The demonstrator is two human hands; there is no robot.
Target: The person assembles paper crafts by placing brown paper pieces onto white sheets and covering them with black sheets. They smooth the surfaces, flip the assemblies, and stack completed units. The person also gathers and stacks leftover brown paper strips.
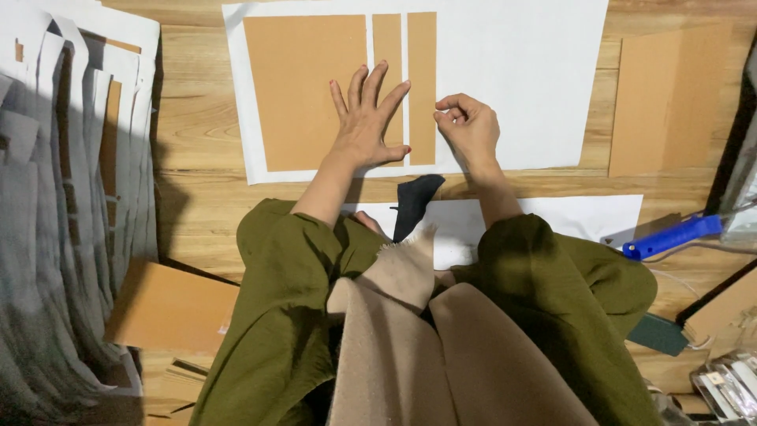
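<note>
Hands of a seated person work over a large white paper sheet spread on a wooden floor. On the sheet lie three brown cardboard pieces side by side: a wide brown cardboard panel at the left, a narrow brown cardboard strip in the middle, and a second narrow brown cardboard strip just to its right, thin white gaps parting them. The left hand lies flat with fingers spread wide, pressing on the wide panel and the middle strip, gripping nothing. The right hand sits just beside the right strip's edge, its grip curled with thumb and forefinger pinched together; whether anything is caught between them cannot be told. The person wears olive-green sleeves and a beige scarf. A stack of grey and white covered boards lies at the left, a blue-handled tool at the right, and a loose brown cardboard sheet beyond the paper's right edge.
</note>
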